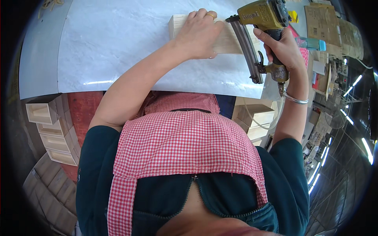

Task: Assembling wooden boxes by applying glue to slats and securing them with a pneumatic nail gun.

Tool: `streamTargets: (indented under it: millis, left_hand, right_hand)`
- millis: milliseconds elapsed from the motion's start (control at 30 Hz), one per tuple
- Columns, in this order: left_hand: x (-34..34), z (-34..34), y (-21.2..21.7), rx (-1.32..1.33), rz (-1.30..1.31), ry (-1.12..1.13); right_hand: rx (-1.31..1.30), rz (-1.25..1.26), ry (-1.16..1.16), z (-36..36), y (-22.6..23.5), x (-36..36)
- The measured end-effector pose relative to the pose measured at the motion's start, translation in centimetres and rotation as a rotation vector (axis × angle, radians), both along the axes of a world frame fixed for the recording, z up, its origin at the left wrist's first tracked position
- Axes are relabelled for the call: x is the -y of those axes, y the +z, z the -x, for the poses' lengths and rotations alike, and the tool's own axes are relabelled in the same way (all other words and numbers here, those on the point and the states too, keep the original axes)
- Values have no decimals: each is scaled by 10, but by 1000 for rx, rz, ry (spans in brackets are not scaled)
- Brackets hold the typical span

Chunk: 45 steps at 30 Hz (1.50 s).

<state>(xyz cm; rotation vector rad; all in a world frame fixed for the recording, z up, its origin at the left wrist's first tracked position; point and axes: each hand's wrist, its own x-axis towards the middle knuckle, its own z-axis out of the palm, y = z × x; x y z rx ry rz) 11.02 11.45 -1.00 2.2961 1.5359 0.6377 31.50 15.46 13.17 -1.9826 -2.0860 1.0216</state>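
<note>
A pale wooden box (229, 42) lies on the white, marbled tabletop. My left hand (199, 36) presses across it, the fingers bent over its far edge, with a ring on one finger. In my right hand (288, 48) is a pneumatic nail gun (263, 15), gold-coloured with a dark grip and a long slanted magazine. The gun's nose sits by the box's upper face, just right of my left fingers; whether it touches the wood I cannot tell. A clear air hose (280, 110) hangs from the fitting below the grip. Part of the box is hidden behind the magazine.
The white tabletop (106, 51) ends close to my apron. Wooden boxes (55, 129) are stacked low at the left, and more wooden boxes (258, 117) stand under the table's right side. A teal-capped bottle (313, 44) and cardboard cartons (323, 24) are at the far right.
</note>
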Motion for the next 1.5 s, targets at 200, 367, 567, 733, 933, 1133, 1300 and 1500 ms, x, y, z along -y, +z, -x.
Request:
streamTargets:
  millis: [200, 367, 567, 733, 933, 1133, 1300, 1500]
  left_hand:
    - [2, 1, -3, 27, -31, 7]
    - [0, 2, -13, 29, -175, -38]
    - [5, 22, -1, 22, -129, -54]
    - [31, 91, 42, 530, 378, 136]
    - [100, 181, 27, 1187, 689, 559]
    - [128, 169, -1, 1102, 404, 816]
    - [128, 161, -17, 1007, 256, 863]
    - [153, 178, -7, 1306, 260, 937]
  right_hand:
    - [7, -6, -19, 1, -1, 3]
    - [11, -107, -97, -10, 1, 13]
    - [-66, -278, -327, -75, -12, 41]
    - [310, -424, -292, -200, -91, 74]
    - [504, -415, -360, -274, -155, 103]
    - [710, -424, -444, -311, -190, 103]
    - [738, -425, -433, -309, -186, 96]
    - [689, -573, -478, -276, -161, 100]
